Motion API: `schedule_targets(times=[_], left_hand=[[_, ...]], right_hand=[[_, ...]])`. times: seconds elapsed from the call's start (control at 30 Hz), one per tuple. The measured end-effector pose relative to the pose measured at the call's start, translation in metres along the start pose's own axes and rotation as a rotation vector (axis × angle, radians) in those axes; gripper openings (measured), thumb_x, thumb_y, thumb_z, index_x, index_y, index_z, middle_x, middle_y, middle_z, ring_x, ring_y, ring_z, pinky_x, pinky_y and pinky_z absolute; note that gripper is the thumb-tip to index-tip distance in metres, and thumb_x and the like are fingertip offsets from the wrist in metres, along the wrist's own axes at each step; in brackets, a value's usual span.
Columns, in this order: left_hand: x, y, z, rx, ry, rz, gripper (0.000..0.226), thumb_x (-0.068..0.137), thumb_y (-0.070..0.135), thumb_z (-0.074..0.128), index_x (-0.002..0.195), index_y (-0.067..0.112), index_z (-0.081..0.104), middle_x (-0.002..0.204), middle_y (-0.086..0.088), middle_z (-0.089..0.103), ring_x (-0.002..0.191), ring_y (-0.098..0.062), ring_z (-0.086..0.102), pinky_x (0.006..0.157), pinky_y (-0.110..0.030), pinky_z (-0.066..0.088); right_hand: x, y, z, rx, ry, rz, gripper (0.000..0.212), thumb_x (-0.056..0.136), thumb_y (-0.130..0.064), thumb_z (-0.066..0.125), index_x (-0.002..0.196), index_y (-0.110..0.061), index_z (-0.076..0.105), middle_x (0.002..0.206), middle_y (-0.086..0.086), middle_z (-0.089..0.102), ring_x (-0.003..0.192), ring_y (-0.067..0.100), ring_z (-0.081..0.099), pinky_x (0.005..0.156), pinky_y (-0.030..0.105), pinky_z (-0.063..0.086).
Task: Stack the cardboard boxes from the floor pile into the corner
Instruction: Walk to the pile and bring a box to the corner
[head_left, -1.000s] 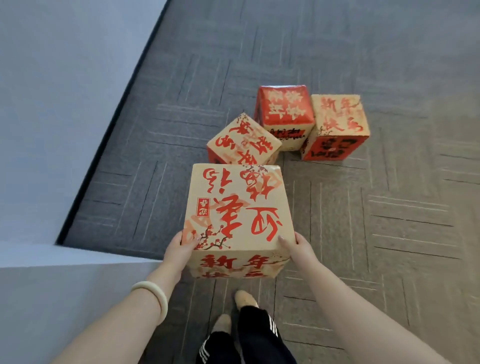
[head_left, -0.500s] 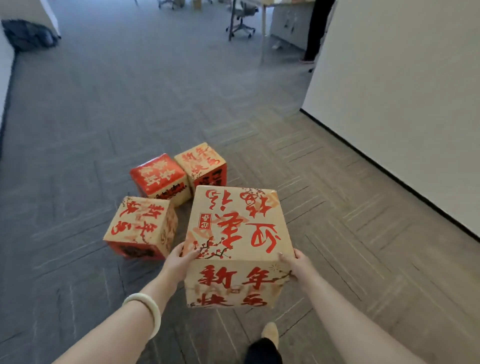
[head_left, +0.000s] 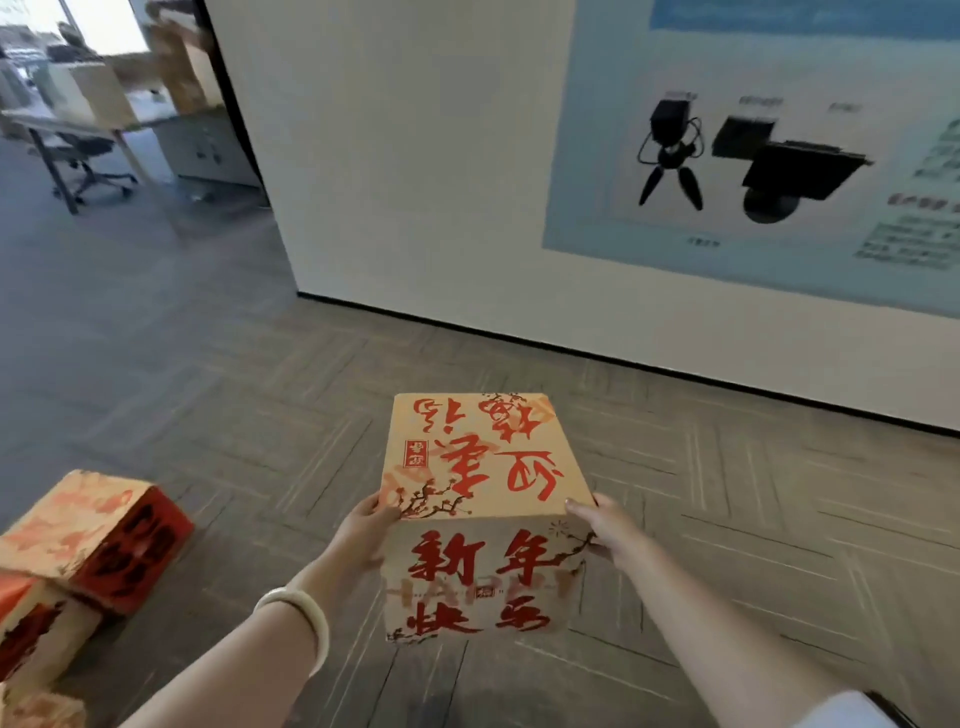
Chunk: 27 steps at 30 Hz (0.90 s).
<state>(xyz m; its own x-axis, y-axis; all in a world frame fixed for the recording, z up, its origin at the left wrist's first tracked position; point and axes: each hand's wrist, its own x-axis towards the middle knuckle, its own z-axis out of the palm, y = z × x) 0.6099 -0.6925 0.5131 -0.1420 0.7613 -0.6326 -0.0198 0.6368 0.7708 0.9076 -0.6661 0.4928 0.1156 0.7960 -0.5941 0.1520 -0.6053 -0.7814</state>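
Cardboard box (head_left: 483, 499) looks light and stiff. Left grip (head_left: 366, 535) and right grip (head_left: 602, 525) clasp opposite sides, thumbs over top edge. Print may be slick: squeeze inward.

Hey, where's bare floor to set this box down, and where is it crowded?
Bare carpet lies ahead of the carried box, up to the poster wall, and to the right of the right hand. Crowded at lower left: the floor boxes sit left of the left hand.
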Motion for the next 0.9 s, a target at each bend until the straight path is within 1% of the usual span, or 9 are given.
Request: schedule_targets(times=[0.1, 0.17, 0.2, 0.33, 0.47, 0.6, 0.7, 0.8, 0.9], left_hand=[[0.020, 0.034, 0.089, 0.095, -0.049, 0.021, 0.033, 0.093, 0.024, 0.052, 0.125, 0.027, 0.050, 0.100, -0.004, 0.067, 0.097, -0.025, 0.063, 0.095, -0.050, 0.048], [0.030, 0.054, 0.150, 0.146, -0.082, 0.035, 0.034, 0.094, 0.025, 0.050, 0.127, 0.028, 0.049, 0.102, -0.003, 0.065, 0.098, -0.023, 0.060, 0.095, -0.047, 0.046], [0.032, 0.063, 0.179, 0.172, -0.106, 0.046, 0.034, 0.094, 0.025, 0.049, 0.128, 0.029, 0.048, 0.103, -0.003, 0.064, 0.097, -0.022, 0.059, 0.093, -0.044, 0.046], [0.040, 0.095, 0.285, 0.234, -0.224, 0.073, 0.031, 0.096, 0.024, 0.046, 0.127, 0.026, 0.048, 0.104, -0.004, 0.064, 0.090, -0.019, 0.057, 0.082, -0.038, 0.042], [0.055, 0.125, 0.378, 0.321, -0.337, 0.108, 0.027, 0.096, 0.022, 0.046, 0.123, 0.024, 0.049, 0.099, -0.003, 0.063, 0.092, -0.020, 0.056, 0.089, -0.041, 0.042], [0.075, 0.150, 0.469, 0.441, -0.467, 0.146, 0.022, 0.096, 0.023, 0.045, 0.117, 0.024, 0.050, 0.102, -0.004, 0.062, 0.099, -0.024, 0.054, 0.099, -0.050, 0.041], [0.100, 0.171, 0.535, 0.503, -0.558, 0.168, 0.031, 0.096, 0.022, 0.046, 0.127, 0.023, 0.050, 0.115, -0.008, 0.060, 0.105, -0.025, 0.053, 0.098, -0.051, 0.042], [0.124, 0.196, 0.603, 0.568, -0.667, 0.170, 0.036, 0.096, 0.021, 0.046, 0.132, 0.019, 0.048, 0.123, -0.010, 0.058, 0.107, -0.026, 0.052, 0.099, -0.052, 0.041], [0.133, 0.221, 0.662, 0.623, -0.785, 0.173, 0.037, 0.096, 0.020, 0.046, 0.133, 0.017, 0.046, 0.127, -0.011, 0.055, 0.106, -0.025, 0.050, 0.097, -0.053, 0.039]], right_hand=[[0.022, -0.003, -0.085, 0.053, 0.065, 0.026, 0.038, 0.092, -0.022, 0.058, 0.128, -0.012, 0.052, 0.107, 0.006, 0.059, 0.088, 0.016, 0.056, 0.074, 0.029, 0.045], [0.033, -0.004, -0.140, 0.068, 0.128, 0.037, 0.041, 0.091, -0.025, 0.059, 0.129, -0.012, 0.051, 0.113, 0.008, 0.060, 0.092, 0.019, 0.056, 0.077, 0.030, 0.046], [0.037, -0.004, -0.167, 0.077, 0.159, 0.050, 0.043, 0.090, -0.026, 0.060, 0.129, -0.011, 0.051, 0.115, 0.009, 0.060, 0.094, 0.020, 0.056, 0.078, 0.031, 0.046], [0.048, -0.006, -0.264, 0.154, 0.277, 0.073, 0.037, 0.090, -0.025, 0.060, 0.123, -0.010, 0.053, 0.102, 0.006, 0.061, 0.080, 0.013, 0.055, 0.061, 0.028, 0.044], [0.054, 0.001, -0.340, 0.290, 0.396, 0.088, 0.036, 0.090, -0.024, 0.061, 0.123, -0.011, 0.054, 0.107, 0.007, 0.063, 0.094, 0.021, 0.057, 0.076, 0.035, 0.050], [0.059, 0.008, -0.404, 0.400, 0.504, 0.086, 0.036, 0.091, -0.018, 0.060, 0.125, -0.007, 0.054, 0.114, 0.012, 0.063, 0.092, 0.021, 0.057, 0.060, 0.027, 0.045], [0.067, 0.007, -0.448, 0.453, 0.581, 0.082, 0.028, 0.092, -0.016, 0.058, 0.118, -0.007, 0.057, 0.112, 0.012, 0.063, 0.079, 0.014, 0.058, 0.057, 0.025, 0.043], [0.079, 0.006, -0.490, 0.499, 0.696, 0.092, 0.031, 0.092, -0.017, 0.058, 0.120, -0.005, 0.056, 0.108, 0.011, 0.063, 0.076, 0.011, 0.058, 0.056, 0.024, 0.043], [0.087, -0.001, -0.522, 0.545, 0.796, 0.125, 0.034, 0.091, -0.017, 0.059, 0.122, -0.004, 0.055, 0.110, 0.013, 0.064, 0.087, 0.020, 0.060, 0.073, 0.032, 0.050]])
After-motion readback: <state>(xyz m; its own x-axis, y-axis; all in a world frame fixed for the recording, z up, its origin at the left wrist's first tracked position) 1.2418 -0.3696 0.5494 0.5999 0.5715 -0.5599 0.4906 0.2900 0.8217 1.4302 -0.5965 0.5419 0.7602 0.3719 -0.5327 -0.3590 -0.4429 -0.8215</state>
